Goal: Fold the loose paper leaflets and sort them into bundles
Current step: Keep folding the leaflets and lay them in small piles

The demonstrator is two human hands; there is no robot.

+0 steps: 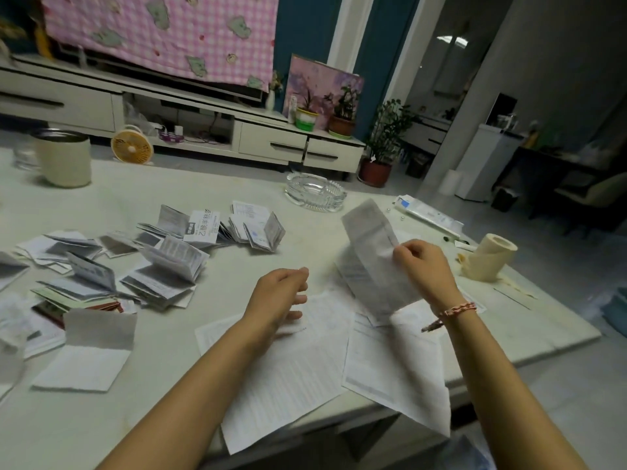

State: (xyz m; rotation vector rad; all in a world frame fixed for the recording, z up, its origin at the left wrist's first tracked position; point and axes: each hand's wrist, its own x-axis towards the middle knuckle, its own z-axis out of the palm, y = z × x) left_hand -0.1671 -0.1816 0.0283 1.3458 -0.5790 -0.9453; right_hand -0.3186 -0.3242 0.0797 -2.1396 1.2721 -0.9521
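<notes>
The right hand (424,266) pinches a leaflet (368,252) by its right edge between thumb and fingertips. It holds the paper up off the surface (210,198), tilted, just nearer me than the glass ashtray (315,193). The leaflet's lower end hangs over the loose sheets (288,371). A braided bracelet (458,308) sits on that wrist.

The left hand (281,293) is nearer than the ashtray and slightly to its left, fingers loosely curled and holding nothing. Whether it touches the sheets under it I cannot tell. Those sheets lie flat and overlapping, well to the near side of the ashtray, and one corner pokes past the surface's near edge.

The folded bundles (169,266) lie left of the ashtray and nearer, fanned and stacked in several heaps. A larger half-folded paper (88,347) lies further left and nearer again.

A cup (64,157) stands far to the left of the ashtray, by the far edge. A long white box (429,215) lies just right of the ashtray, and a tissue roll (488,259) leans beyond that, right and nearer.
</notes>
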